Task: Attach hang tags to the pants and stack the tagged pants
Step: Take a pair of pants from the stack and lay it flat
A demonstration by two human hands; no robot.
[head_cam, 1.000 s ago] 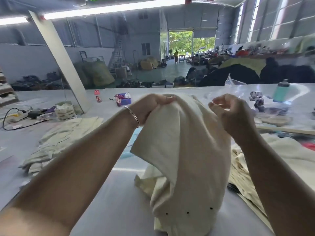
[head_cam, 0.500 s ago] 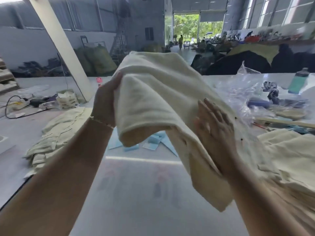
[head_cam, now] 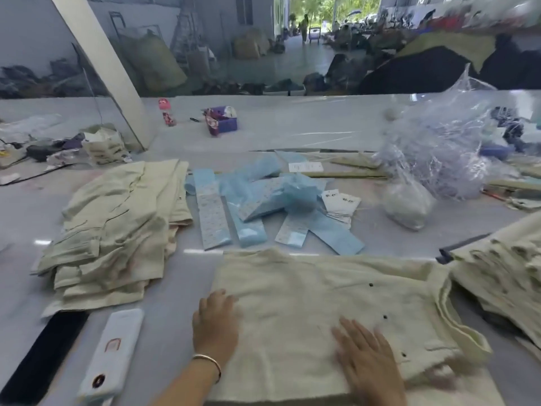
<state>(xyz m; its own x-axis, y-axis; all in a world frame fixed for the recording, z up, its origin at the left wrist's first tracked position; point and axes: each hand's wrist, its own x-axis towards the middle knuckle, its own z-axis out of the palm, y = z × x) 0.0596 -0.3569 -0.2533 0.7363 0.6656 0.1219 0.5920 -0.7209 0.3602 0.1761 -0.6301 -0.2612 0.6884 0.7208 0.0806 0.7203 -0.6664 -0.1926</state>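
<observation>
A cream pair of pants (head_cam: 316, 303) lies flat on the table in front of me, with small dark buttons along its right side. My left hand (head_cam: 216, 320) rests on its left edge, fingers curled over the cloth. My right hand (head_cam: 366, 353) lies flat and spread on the fabric lower right. Long light-blue hang tags (head_cam: 248, 209) are scattered just beyond the pants, with small white tags (head_cam: 339, 202) beside them. A stack of cream pants (head_cam: 117, 230) sits at the left.
A white phone (head_cam: 114, 350) lies near my left forearm, beside a dark strip (head_cam: 44, 356). Another cream pile (head_cam: 503, 276) sits at the right. Crumpled clear plastic bags (head_cam: 439, 148) fill the far right. A purple box (head_cam: 222, 120) and white pillar (head_cam: 99, 68) stand farther back.
The pants were held up in the air in both hands; now they lie spread flat on the table with both hands pressing on them. The view has tilted down.
</observation>
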